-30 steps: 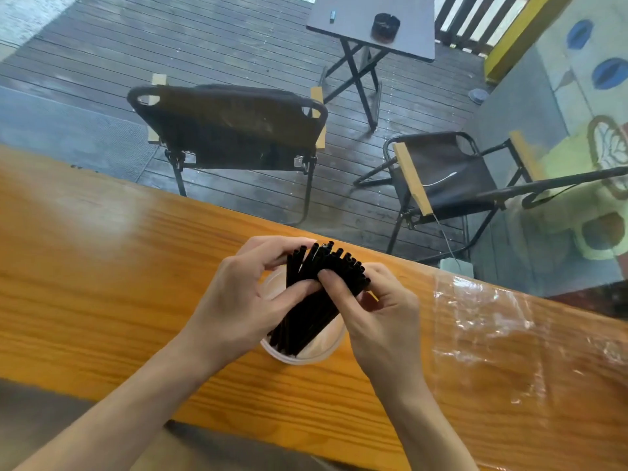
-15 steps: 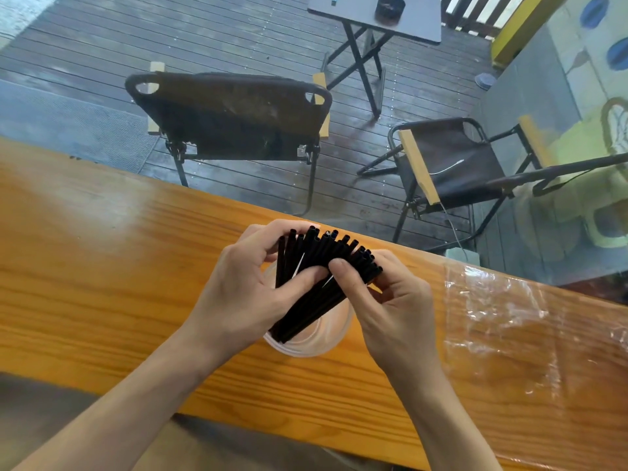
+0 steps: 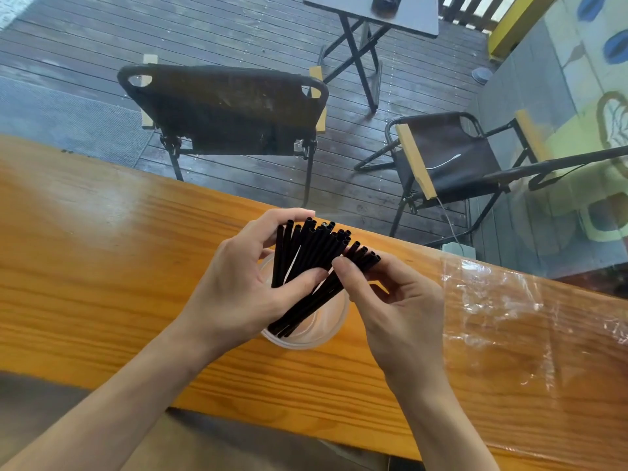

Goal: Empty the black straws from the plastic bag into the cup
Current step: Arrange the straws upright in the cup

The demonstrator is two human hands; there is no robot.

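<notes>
Black straws (image 3: 307,263) fanned in cup (image 3: 324,334) (near counter (image 3: 102,266) edge)

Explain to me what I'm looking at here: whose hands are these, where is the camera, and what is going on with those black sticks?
There is no machine here. A person wears a camera on the head, looking forward and down, so you see their own two arms reaching in from the bottom of the picture.

The left hand and the right hand both hold a bunch of black straws. The straws stand slanted in a clear plastic cup, their lower ends inside it and their tops fanned out between the fingers.

The cup stands on a glossy wooden counter. To the right of the hands a clear plastic bag lies flat on the counter; it looks empty.

Beyond the counter is a wooden deck with two dark folding chairs and a small folding table.
</notes>
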